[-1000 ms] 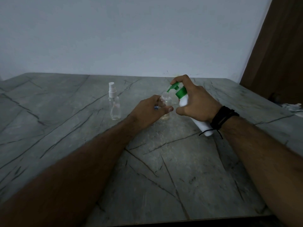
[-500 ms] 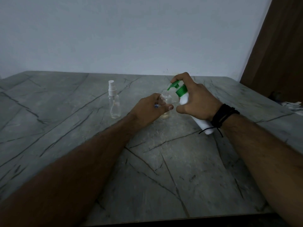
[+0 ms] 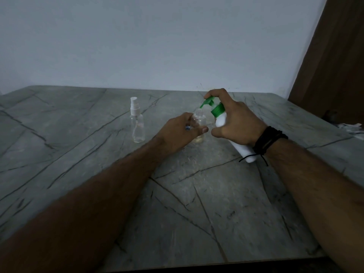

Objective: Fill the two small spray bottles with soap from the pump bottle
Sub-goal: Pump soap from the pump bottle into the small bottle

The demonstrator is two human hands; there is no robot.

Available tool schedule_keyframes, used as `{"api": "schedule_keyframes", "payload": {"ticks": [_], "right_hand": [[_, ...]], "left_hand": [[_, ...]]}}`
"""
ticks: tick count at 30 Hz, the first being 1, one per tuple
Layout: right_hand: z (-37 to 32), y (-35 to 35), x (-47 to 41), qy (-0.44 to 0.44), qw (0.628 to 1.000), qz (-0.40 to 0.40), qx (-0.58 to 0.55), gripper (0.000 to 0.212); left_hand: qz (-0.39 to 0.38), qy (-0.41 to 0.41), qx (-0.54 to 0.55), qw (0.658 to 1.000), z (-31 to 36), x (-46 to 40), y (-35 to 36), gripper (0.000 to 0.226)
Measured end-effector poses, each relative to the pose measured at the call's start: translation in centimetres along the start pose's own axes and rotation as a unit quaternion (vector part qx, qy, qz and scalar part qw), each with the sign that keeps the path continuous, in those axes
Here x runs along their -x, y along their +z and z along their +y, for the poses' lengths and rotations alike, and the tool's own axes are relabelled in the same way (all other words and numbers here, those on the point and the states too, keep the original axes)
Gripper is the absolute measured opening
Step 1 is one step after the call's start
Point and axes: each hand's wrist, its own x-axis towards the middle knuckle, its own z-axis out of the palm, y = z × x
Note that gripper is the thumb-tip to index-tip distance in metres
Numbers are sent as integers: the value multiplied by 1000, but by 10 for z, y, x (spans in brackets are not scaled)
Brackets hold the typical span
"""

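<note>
Right hand [image 3: 236,123] grips the white pump bottle [image 3: 222,120], tilted with its base toward 5 o'clock, index finger hooked over the green pump head [image 3: 208,102]. Nozzle tip hangs just above the open neck of the uncapped spray bottle [image 3: 199,125], slightly toward 1 o'clock of it. Left hand [image 3: 181,131] holds that bottle upright on the bench [image 3: 197,203], thumb and fingers pinching its body; a shallow yellowish layer shows at the base, so fill looks low. Spray bottle 2 [image 3: 137,123] stands capped and apparently empty at 9 o'clock of bottle 1, well apart from both hands.

Risks, judged:
- Narrow neck, nozzle barely aligned: a pump stroke may shift the tip and put soap down the outside.
- Soap on the wall would make the left-hand pinch slippery.
- Tilted pump may draw air rather than soap.
</note>
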Motion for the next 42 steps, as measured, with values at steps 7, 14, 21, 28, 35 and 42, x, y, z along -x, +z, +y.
{"api": "schedule_keyframes", "payload": {"ticks": [7,14,21,28,35,42], "right_hand": [[1,0,0,2,1000,2,2,73],[1,0,-1,3,1000,1,-3,72],[0,1,0,2,1000,-5,-6,75],[0,1,0,-1,1000,-2,2,74],[0,0,-1,5,1000,-4,11,71],[1,1,-1,4,1000,-3,7,71]], "left_hand": [[8,6,-2,1000,1,0,-1,53],[3,3,3,1000,0,0,0,54],[-3,6,23,1000,3,1,-2,72],[-3,20,22,1000,2,2,-3,63],[1,22,25,999,1,0,-1,59],[4,19,16,1000,2,1,-2,59]]}}
